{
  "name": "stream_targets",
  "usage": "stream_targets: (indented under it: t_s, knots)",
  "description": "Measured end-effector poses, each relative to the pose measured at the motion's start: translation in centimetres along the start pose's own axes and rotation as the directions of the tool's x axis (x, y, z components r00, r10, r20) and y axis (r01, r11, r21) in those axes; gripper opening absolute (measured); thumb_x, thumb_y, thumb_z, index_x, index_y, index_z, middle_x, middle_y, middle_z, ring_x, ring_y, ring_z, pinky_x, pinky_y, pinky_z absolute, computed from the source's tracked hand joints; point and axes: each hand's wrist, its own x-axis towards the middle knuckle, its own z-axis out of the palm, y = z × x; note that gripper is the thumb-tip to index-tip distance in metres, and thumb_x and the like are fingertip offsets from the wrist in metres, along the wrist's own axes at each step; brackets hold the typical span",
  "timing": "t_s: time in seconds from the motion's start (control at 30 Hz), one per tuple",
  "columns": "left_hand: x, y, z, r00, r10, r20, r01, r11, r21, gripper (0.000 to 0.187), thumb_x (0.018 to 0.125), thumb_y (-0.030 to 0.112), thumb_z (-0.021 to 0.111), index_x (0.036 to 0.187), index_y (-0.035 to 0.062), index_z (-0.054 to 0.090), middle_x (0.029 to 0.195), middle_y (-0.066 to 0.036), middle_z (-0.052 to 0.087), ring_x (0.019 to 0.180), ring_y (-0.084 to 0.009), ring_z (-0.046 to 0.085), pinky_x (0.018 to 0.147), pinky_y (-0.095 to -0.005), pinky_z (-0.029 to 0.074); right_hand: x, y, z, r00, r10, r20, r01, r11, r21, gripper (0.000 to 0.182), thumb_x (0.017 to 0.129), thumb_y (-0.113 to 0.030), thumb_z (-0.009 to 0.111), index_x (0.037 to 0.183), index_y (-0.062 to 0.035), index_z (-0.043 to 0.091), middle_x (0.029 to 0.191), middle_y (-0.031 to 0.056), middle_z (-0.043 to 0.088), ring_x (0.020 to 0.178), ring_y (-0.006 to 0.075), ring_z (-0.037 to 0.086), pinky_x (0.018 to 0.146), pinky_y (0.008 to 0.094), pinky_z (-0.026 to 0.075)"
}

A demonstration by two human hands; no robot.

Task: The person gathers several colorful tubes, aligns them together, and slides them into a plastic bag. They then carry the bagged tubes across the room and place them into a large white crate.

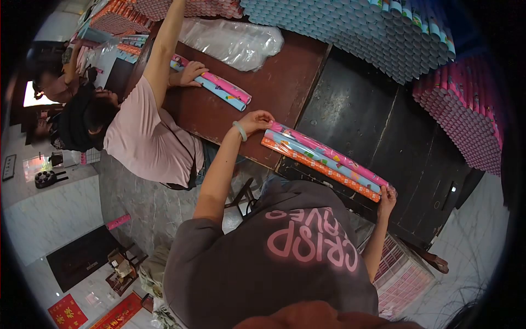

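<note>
Holding three rolls (326,159) over the near side of the black table (356,118), with right hand (387,202) clamped on the right end and left hand (257,122) on the left, probably to keep them together; farther, with tubes (350,38) stacked, perhaps saving space.

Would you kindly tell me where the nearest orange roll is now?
In the head view, the orange roll lies right of centre, beside the blue roll on its near side, between the left hand and right hand.
</note>
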Motion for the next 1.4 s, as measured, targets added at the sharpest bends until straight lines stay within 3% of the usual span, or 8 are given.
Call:
stream_targets:
  t_s: [0.13, 0.2, 0.53, 0.6, 0.67, 0.8, 1.0, 1.4]
  knots:
    - [0.4, 0.2, -0.5, 1.000, -0.001, 0.025, 0.000, 0.999, 0.044, 0.023, 0.077, -0.001, 0.064, 0.098, 0.0018, 0.056, 0.093, -0.003, 0.059, 0.088, -0.0107, 0.057, 0.080, -0.0241, 0.047, 0.0, 1.3, -0.5, 0.999, 0.036, 0.003, -0.036, 0.999, 0.022, 0.005, 0.080, -0.003, 0.064, 0.084, 0.0002, 0.062, 0.085, -0.0007, 0.053, 0.081, 0.0083, 0.048, 0.074, 0.0213, 0.038]
    - [0.7, 0.1, -1.1, 0.994, 0.019, 0.109, -0.048, 0.963, 0.266, 0.025, 0.076, -0.002, 0.066, 0.098, 0.0026, 0.056, 0.092, -0.002, 0.058, 0.087, -0.0092, 0.056, 0.079, -0.0237, 0.047, 0.1, 1.6, -0.8, 0.999, 0.038, 0.003, -0.038, 0.999, 0.005, 0.005, 0.080, -0.003, 0.064, 0.084, 0.0005, 0.063, 0.086, -0.0004, 0.054, 0.082, 0.0085, 0.049, 0.075, 0.0215, 0.038]
    - [0.4, -0.3, 0.1, 0.989, 0.151, -0.004, -0.146, 0.960, 0.240, 0.021, 0.078, 0.004, 0.066, 0.098, 0.0039, 0.061, 0.095, -0.004, 0.062, 0.086, -0.0085, 0.058, 0.074, -0.0240, 0.048, -0.3, 1.6, -0.6, 0.999, 0.042, -0.023, -0.039, 0.993, 0.113, 0.004, 0.081, -0.003, 0.064, 0.081, -0.0018, 0.060, 0.083, -0.0017, 0.054, 0.080, 0.0071, 0.049, 0.074, 0.0212, 0.039]
    - [0.3, -0.6, 0.5, 0.981, 0.182, -0.064, -0.121, 0.838, 0.532, 0.017, 0.081, 0.012, 0.064, 0.097, 0.0056, 0.065, 0.100, -0.006, 0.063, 0.093, -0.0140, 0.058, 0.078, -0.0313, 0.048, -0.4, 0.8, -0.1, 0.998, 0.058, -0.024, -0.054, 0.989, 0.135, 0.005, 0.081, -0.003, 0.064, 0.080, -0.0028, 0.059, 0.081, -0.0028, 0.053, 0.078, 0.0062, 0.049, 0.074, 0.0205, 0.039]
    - [-0.8, 1.4, 3.2, 0.796, 0.591, 0.129, -0.275, 0.162, 0.948, 0.018, 0.083, 0.021, 0.059, 0.091, 0.0078, 0.068, 0.102, -0.007, 0.063, 0.102, -0.0218, 0.055, 0.087, -0.0399, 0.043, -0.4, -0.1, 0.2, 0.998, 0.065, -0.015, -0.064, 0.997, 0.049, 0.007, 0.081, -0.003, 0.064, 0.078, -0.0040, 0.057, 0.079, -0.0043, 0.052, 0.076, 0.0048, 0.047, 0.072, 0.0194, 0.039]
    - [-0.8, -0.3, 9.7, 0.831, 0.520, 0.198, -0.146, -0.140, 0.979, 0.053, 0.087, 0.039, 0.044, 0.123, -0.0005, 0.047, 0.127, -0.015, 0.047, 0.124, -0.0292, 0.036, 0.107, -0.0428, 0.021, -0.2, -0.1, 0.6, 0.994, 0.091, -0.055, -0.090, 0.996, 0.018, 0.008, 0.081, -0.005, 0.064, 0.077, -0.0030, 0.058, 0.075, -0.0042, 0.051, 0.073, 0.0053, 0.047, 0.069, 0.0195, 0.039]
    - [0.6, -2.4, 15.0, 0.817, 0.544, 0.192, -0.127, -0.156, 0.980, 0.058, 0.086, 0.039, 0.045, 0.124, -0.0053, 0.043, 0.130, -0.018, 0.042, 0.127, -0.0291, 0.032, 0.108, -0.0432, 0.018, 0.2, 0.2, 1.0, 0.979, 0.189, -0.080, -0.180, 0.978, 0.109, 0.010, 0.081, -0.010, 0.066, 0.077, -0.0013, 0.063, 0.075, -0.0012, 0.061, 0.069, 0.0056, 0.054, 0.063, 0.0196, 0.042]
    - [2.3, -3.5, 18.3, 0.829, 0.459, 0.319, -0.218, -0.260, 0.941, 0.056, 0.088, 0.039, 0.040, 0.125, -0.0030, 0.042, 0.131, -0.016, 0.042, 0.126, -0.0281, 0.034, 0.108, -0.0430, 0.018, -3.3, -1.1, -0.7, 0.942, 0.296, -0.155, -0.309, 0.949, -0.062, 0.020, 0.080, -0.020, 0.069, 0.080, -0.0011, 0.064, 0.067, -0.0020, 0.059, 0.058, 0.0042, 0.049, 0.052, 0.0193, 0.039]
